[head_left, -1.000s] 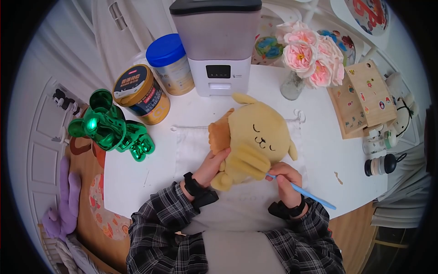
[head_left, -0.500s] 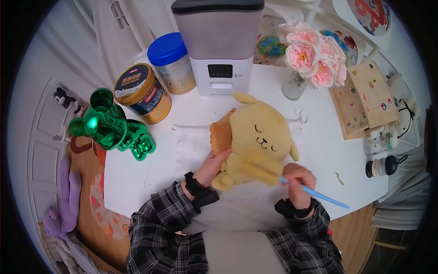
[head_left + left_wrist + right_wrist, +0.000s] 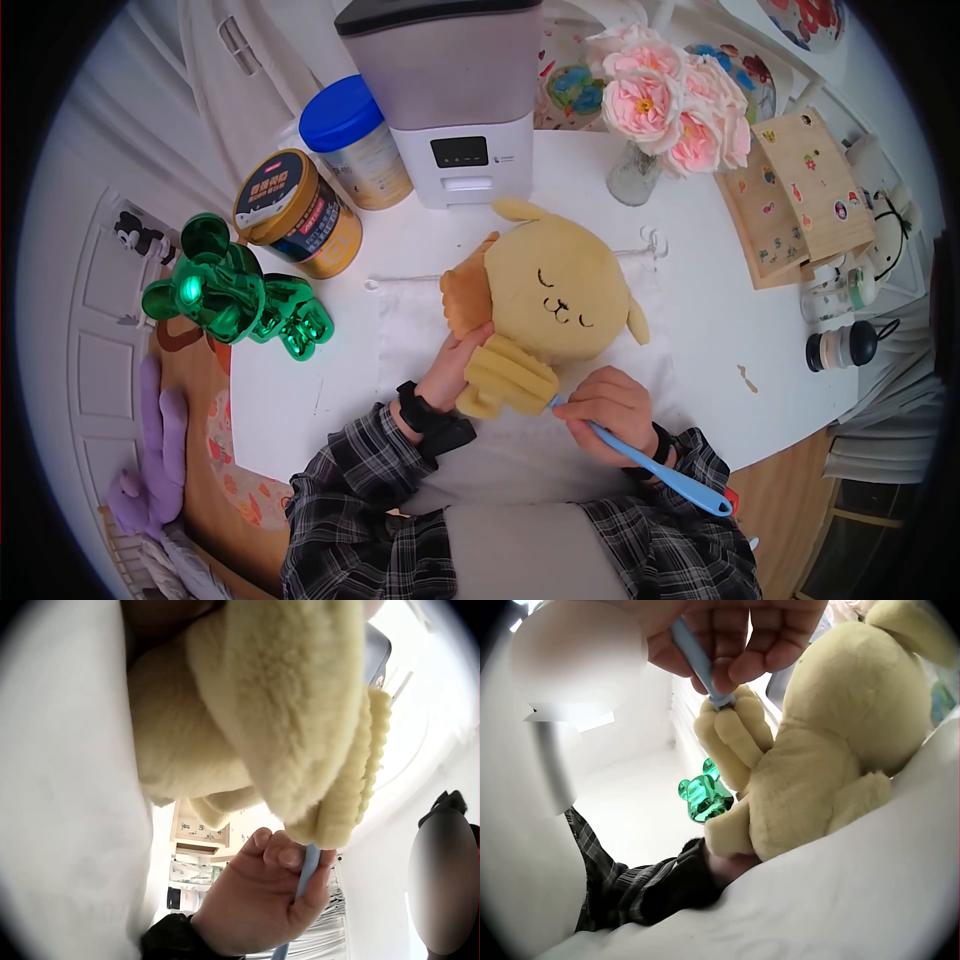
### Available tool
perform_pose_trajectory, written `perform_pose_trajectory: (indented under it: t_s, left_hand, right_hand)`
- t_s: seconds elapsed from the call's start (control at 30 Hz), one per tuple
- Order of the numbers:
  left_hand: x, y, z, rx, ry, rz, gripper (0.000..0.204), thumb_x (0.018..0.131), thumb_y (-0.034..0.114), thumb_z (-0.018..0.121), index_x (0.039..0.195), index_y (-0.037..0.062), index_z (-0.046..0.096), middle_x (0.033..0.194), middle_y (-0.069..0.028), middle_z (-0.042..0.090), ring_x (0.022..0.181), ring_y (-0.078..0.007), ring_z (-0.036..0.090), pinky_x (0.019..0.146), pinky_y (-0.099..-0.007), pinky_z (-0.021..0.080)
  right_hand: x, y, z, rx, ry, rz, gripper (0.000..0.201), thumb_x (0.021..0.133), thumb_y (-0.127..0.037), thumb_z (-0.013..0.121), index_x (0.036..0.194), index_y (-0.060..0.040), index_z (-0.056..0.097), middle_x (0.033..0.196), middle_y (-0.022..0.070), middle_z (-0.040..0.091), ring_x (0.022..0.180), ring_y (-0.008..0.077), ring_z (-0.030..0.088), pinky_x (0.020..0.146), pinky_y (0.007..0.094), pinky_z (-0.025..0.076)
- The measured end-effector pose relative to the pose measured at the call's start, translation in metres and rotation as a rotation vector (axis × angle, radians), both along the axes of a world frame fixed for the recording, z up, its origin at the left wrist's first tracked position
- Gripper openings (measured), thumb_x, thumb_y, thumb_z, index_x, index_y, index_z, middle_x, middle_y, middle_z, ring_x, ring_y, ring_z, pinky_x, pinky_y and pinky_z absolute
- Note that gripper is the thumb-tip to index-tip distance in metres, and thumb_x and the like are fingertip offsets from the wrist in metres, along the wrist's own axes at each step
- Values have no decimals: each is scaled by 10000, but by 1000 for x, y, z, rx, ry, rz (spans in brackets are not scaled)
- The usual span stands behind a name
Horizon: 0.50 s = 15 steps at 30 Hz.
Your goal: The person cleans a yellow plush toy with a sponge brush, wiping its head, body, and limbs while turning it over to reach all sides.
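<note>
Ribbed yellow head (image 3: 530, 378): since the earlier frame it has moved across the lower body of the plush toy (image 3: 565, 290), nearer to the left hand (image 3: 450, 372); its blue handle (image 3: 680, 482) now slopes more towards the person.
Plush toy, place: it is above the white cloth (image 3: 408, 325) on the table (image 3: 700, 320), tilted, with the face up in the head view.
Plush toy, handling: I judge it light, soft and easy to press in, not slippery and hardly fragile; the round body gives a good hold, better than an ear.
Blue handle, handling: it seems stiff, light and rather smooth; best to take it close to the yellow head, which looks soft and springy.
Plush toy, look: pale yellow short pile, big round head, hanging ears, sleepy curved eyes, small stitched mouth.
Ribbed yellow head, look: thick parallel ridges, almost the colour of the toy.
Left hand: it grips the toy low on the side, just beside the orange-brown piece (image 3: 466, 298); some fingers are hidden.
Right hand (image 3: 608, 410): it pinches the blue handle near the yellow head.
Farther out: shiny green figure (image 3: 222, 292), gold tub (image 3: 325, 225), pink flowers (image 3: 650, 100).
</note>
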<state>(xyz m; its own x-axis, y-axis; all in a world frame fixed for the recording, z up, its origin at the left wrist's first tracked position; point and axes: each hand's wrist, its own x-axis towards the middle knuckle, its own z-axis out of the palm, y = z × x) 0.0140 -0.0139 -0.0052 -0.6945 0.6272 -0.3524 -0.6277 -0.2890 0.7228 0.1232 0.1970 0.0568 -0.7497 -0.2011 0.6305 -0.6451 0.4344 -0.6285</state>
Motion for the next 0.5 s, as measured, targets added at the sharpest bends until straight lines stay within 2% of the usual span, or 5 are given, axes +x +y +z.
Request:
perform_pose_trajectory:
  t_s: [0.1,0.2,0.3,0.4,0.5]
  left_hand:
    - [7,4,-5,-110,109,64,451,977,154,470,1390,40,329,1302,-98,490,1150,-174,521,953,-305,441]
    - [15,21,16,-109,527,309,546,962,76,474,1449,63,228,1433,-129,326,1274,-213,400,1030,-335,371]
    - [10,21,16,-85,611,318,659,926,-6,481,1482,126,151,1502,-163,178,1370,-271,249,1089,-362,294]
    - [5,16,37,-518,1112,350,689,857,-62,514,1462,139,252,1505,-216,168,1401,-325,187,1103,-412,264]
    - [5,5,69,-991,1579,22,676,769,-73,564,1400,99,393,1506,-209,189,1411,-373,132,1109,-479,231]
  right_hand:
    - [0,4,-1,-42,-11,-2,182,660,40,629,819,-37,674,718,81,626,644,237,574,575,312,461]
    - [-1,7,0,-50,-37,-31,207,652,51,666,837,-43,675,699,64,617,610,221,562,550,297,455]
    - [-2,6,-1,-56,-7,-21,200,663,49,667,839,-47,673,710,61,618,605,220,560,550,295,451]
    - [-1,7,-2,-48,7,-31,202,671,53,664,846,-49,674,721,64,621,612,221,563,554,297,452]
    - [-1,9,-1,-66,-58,-23,209,679,53,663,862,-47,681,723,71,625,625,231,571,560,301,457]
